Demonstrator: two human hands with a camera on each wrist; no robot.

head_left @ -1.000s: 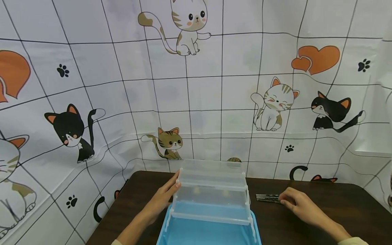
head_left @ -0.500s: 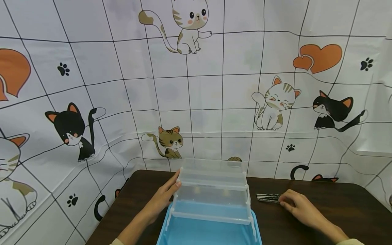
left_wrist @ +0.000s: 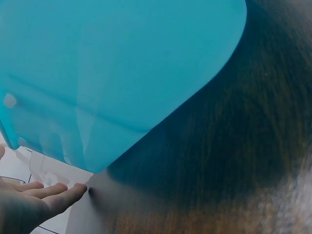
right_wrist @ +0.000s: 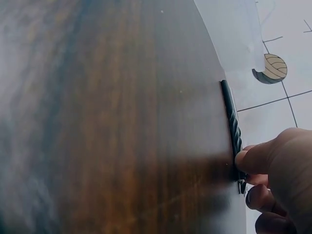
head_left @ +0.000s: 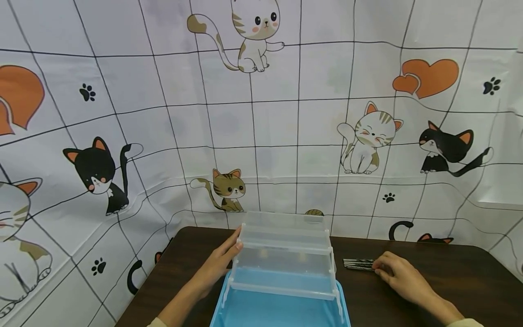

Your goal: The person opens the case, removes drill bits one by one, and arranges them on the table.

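Observation:
A blue storage box (head_left: 286, 311) with clear fold-out trays (head_left: 286, 263) stands raised at the front middle of the table in the head view. My left hand (head_left: 214, 268) rests against the left side of the clear trays. Its fingers are extended in the left wrist view, beside the blue wall (left_wrist: 122, 73). Several dark spiral drill bits (head_left: 356, 264) lie side by side on the table to the right of the box. With thumb and fingers, my right hand (head_left: 402, 277) pinches their right ends. A drill bit (right_wrist: 233, 126) shows its flutes in the right wrist view.
The dark wood table (head_left: 457, 272) reaches back to a white sheet (head_left: 278, 122) printed with cats, hearts and grid lines. The sheet hangs close behind the box and along the left side.
The head view has shifted very slightly. Both hands, the box and the drill bits keep their places.

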